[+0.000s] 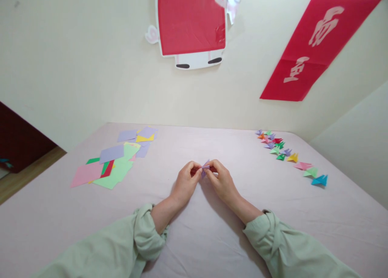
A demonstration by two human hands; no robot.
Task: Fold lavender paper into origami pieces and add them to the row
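My left hand (186,182) and my right hand (221,180) meet at the middle of the pale pink surface (194,229). Both pinch a small lilac folded paper piece (205,167) between their fingertips, just above the surface. Fingers of both hands are closed on it. Pale green sleeves are rolled up at both forearms.
A loose pile of flat coloured paper squares (112,165) lies to the left. A row of several small folded paper pieces (287,154) runs along the right. A cream wall behind carries a red-and-white cutout (190,27) and a red banner (315,39).
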